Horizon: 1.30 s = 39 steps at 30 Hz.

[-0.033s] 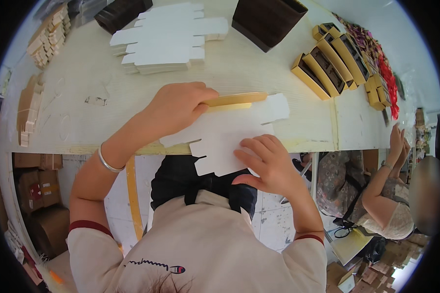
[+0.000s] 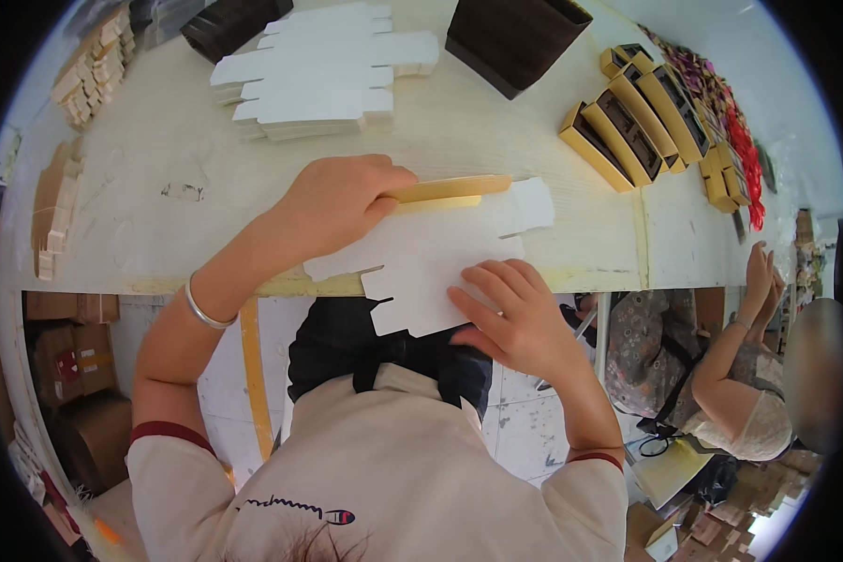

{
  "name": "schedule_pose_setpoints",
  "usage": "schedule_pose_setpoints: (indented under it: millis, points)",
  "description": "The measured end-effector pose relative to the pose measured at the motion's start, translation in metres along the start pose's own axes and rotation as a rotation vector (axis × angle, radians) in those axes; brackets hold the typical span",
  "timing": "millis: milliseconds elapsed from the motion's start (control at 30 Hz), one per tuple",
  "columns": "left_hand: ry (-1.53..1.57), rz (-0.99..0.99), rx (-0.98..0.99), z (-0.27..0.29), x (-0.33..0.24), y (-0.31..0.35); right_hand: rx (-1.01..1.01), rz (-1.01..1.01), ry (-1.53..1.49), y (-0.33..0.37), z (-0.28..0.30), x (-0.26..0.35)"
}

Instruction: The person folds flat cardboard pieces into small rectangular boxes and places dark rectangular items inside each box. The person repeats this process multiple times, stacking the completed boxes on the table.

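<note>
A flat white die-cut box blank [image 2: 421, 272] lies at the table's front edge, its near part overhanging my lap. Along its far side a flap is folded up, showing a gold outer face [image 2: 464, 187]. My left hand [image 2: 347, 201] is closed on the left end of that raised flap, fingers and thumb pinching it. My right hand [image 2: 515, 314] rests on the blank's near right part with fingers stretched out and slightly apart. Beyond my hands sits a stack of white box blanks [image 2: 323, 75].
Dark brown boxes [image 2: 515, 42] stand at the back. Gold boxes with dark inserts [image 2: 623, 140] are grouped at the right. Stacked card pieces [image 2: 56, 206] lie at the left edge. A co-worker [image 2: 731, 375] is at the right. Cartons [image 2: 75, 356] sit below the table.
My right hand has shifted very slightly, its thumb drawn in closer to the blank. My left hand keeps its pinch on the flap.
</note>
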<state>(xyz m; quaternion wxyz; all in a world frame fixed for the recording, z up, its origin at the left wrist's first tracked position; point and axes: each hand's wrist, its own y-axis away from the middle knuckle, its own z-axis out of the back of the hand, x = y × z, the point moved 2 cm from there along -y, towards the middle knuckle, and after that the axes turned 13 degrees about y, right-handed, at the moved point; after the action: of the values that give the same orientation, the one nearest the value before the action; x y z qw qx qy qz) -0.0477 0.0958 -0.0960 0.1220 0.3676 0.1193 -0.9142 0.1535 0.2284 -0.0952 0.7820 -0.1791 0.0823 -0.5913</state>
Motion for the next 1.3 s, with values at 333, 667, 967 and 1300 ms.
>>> schedule_pose_setpoints:
  millis: [333,667,967,1300]
  points:
    - [0.005,-0.053,0.042,-0.003,-0.003,-0.008,-0.111,-0.158,0.080,-0.020,-0.014,-0.010]
    - [0.007,-0.073,0.072,-0.003,-0.006,-0.004,-0.039,-0.057,-0.001,-0.008,-0.021,-0.001]
    - [0.069,-0.073,0.116,-0.006,-0.015,0.019,-0.126,0.039,0.021,-0.004,-0.014,0.014]
    - [0.062,-0.222,0.142,0.000,-0.024,0.020,0.055,-0.225,-0.116,-0.039,-0.012,-0.001]
